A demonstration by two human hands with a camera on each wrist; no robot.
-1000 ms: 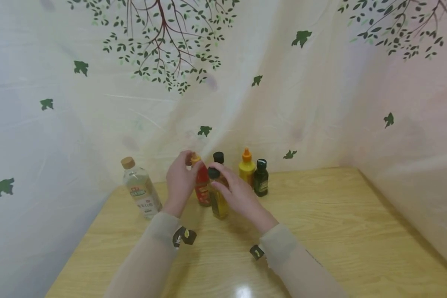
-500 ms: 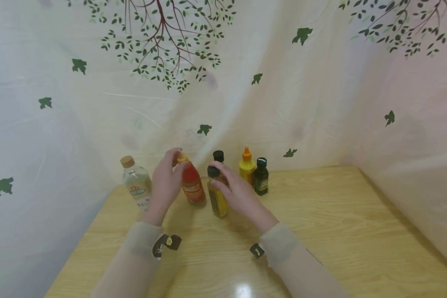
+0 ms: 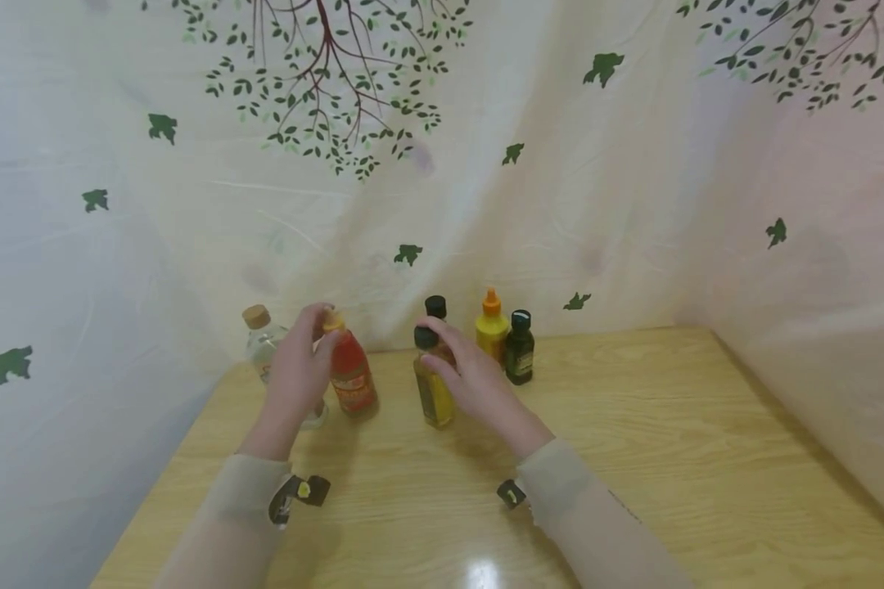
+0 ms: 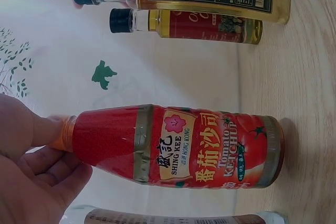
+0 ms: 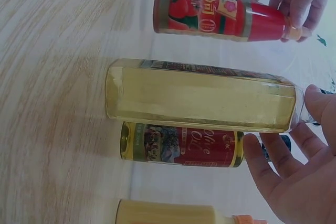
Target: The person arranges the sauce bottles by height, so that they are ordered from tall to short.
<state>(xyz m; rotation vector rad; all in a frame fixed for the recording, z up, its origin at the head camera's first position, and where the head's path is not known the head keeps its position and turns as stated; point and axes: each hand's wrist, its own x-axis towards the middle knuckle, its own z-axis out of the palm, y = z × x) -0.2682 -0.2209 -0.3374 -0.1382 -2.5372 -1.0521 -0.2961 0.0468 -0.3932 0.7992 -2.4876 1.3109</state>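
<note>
My left hand [image 3: 299,372] pinches the orange-yellow cap of the red ketchup bottle [image 3: 353,378], thumb on one side and fingers on the other in the left wrist view. The ketchup bottle stands slightly tilted, just right of the clear bottle with a tan cap [image 3: 256,317], which my hand partly hides. My right hand [image 3: 479,383] grips the neck of a square bottle of yellow oil [image 3: 435,396], below its black cap. Behind that one stands the olive oil bottle [image 5: 197,145], its red label showing in the right wrist view.
A yellow squeeze bottle [image 3: 491,331] with an orange nozzle and a small dark green bottle [image 3: 519,353] stand side by side to the right. The wooden table [image 3: 633,458] reaches back to a hanging cloth [image 3: 633,204] printed with leaves and branches.
My left hand has moved left with the ketchup bottle, away from the oil bottle and in front of the clear bottle. My right hand has stayed at the oil bottle's neck.
</note>
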